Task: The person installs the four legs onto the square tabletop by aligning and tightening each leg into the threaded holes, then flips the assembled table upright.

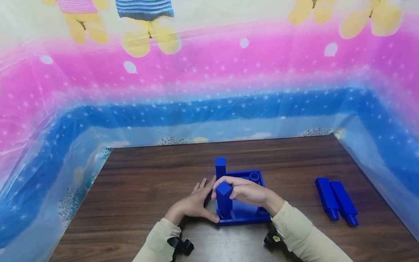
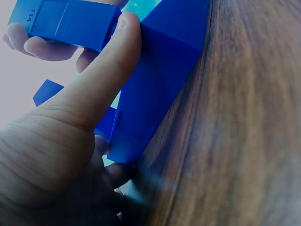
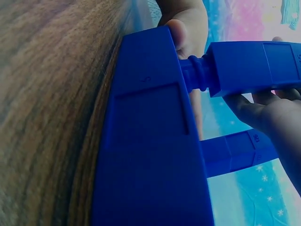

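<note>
A shallow blue tray-like base with round corner sockets lies on the table. My right hand grips a square blue post upright over its near left corner. In the right wrist view, the ringed round peg at this post's lower end shows just above the rim. Spread along the base's left side, my left hand rests its thumb at the near left corner. Another blue post stands upright at the far left corner.
Two more blue posts, a left one and a right one, lie side by side on the wooden table at right, pegs toward me. A patterned pink and blue cloth hangs behind and along the sides.
</note>
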Available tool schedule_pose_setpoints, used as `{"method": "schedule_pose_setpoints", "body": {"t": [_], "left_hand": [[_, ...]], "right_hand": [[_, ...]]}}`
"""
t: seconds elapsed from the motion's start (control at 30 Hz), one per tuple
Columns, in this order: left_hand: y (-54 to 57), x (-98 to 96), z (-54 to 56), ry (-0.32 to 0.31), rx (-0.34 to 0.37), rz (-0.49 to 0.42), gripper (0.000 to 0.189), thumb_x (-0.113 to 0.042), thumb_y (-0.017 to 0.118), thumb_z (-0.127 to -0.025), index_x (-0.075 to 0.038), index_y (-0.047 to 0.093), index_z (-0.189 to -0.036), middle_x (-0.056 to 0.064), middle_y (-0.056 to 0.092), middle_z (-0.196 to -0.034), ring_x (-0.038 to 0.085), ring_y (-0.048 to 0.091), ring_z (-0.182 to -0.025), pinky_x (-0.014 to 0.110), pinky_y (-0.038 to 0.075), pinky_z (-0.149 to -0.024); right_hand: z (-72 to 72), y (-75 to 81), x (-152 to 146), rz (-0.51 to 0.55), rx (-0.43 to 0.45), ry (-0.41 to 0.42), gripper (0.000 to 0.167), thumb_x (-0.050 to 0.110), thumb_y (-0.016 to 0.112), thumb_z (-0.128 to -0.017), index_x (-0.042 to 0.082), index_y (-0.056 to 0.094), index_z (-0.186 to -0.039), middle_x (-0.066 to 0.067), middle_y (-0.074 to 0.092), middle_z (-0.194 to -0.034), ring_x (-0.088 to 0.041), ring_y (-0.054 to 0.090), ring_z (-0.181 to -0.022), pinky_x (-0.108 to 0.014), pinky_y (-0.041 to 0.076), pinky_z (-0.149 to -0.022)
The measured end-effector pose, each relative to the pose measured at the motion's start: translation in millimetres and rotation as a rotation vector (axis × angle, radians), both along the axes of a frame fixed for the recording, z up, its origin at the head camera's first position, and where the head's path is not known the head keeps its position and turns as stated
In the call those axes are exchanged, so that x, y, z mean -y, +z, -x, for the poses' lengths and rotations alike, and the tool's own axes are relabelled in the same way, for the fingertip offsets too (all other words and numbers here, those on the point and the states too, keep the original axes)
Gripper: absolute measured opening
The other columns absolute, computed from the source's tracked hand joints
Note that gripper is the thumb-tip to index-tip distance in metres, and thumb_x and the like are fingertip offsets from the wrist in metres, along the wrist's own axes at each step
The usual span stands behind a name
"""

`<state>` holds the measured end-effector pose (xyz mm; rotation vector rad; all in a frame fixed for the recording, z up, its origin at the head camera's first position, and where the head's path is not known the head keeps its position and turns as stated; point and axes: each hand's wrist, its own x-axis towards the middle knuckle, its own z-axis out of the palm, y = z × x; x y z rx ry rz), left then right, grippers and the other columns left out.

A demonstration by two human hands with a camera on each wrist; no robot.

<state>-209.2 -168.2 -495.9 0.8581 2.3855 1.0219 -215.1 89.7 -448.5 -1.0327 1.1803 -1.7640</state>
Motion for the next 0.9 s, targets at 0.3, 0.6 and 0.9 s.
{"method": "schedule_pose_setpoints", "body": {"t": [0.3, 0.6, 0.9], "left_hand": [[-0.1, 0.8, 0.1, 0.028, 0.032, 0.038, 0.137, -0.048, 0.093, -0.079, -0.012, -0.002, -0.171, 0.014, 0.003, -0.177, 0.042, -0.015, -0.160, 0.064, -0.007, -0.126], [-3.9, 0.5, 2.4, 0.033, 0.016, 0.031, 0.140, -0.055, 0.093, -0.076, -0.012, -0.001, -0.171, 0.014, 0.005, -0.177, 0.040, -0.014, -0.160, 0.062, -0.008, -0.126], [0.6, -0.5, -0.1, 0.031, 0.010, 0.040, 0.140, -0.054, 0.093, -0.076, -0.009, -0.001, -0.170, 0.016, 0.005, -0.176, 0.041, -0.014, -0.160, 0.062, -0.008, -0.126]], "right_hand": [[-2.3, -6.8, 7, -0.014, -0.034, 0.009, 0.047, -0.007, 0.043, -0.094, 0.012, 0.056, -0.136, -0.004, 0.066, -0.130, -0.022, 0.060, -0.132, -0.037, 0.045, -0.111], [-0.7, -8.4, 3, -0.074, -0.067, -0.006, 0.045, -0.005, 0.045, -0.094, 0.004, 0.051, -0.137, -0.005, 0.064, -0.131, -0.037, 0.055, -0.138, -0.039, 0.046, -0.112], [0.0, -3.5, -5, -0.220, -0.250, -0.043, 0.056, -0.009, 0.048, -0.096, -0.009, 0.038, -0.151, -0.035, 0.052, -0.147, -0.056, 0.049, -0.137, -0.038, 0.051, -0.107]]}}
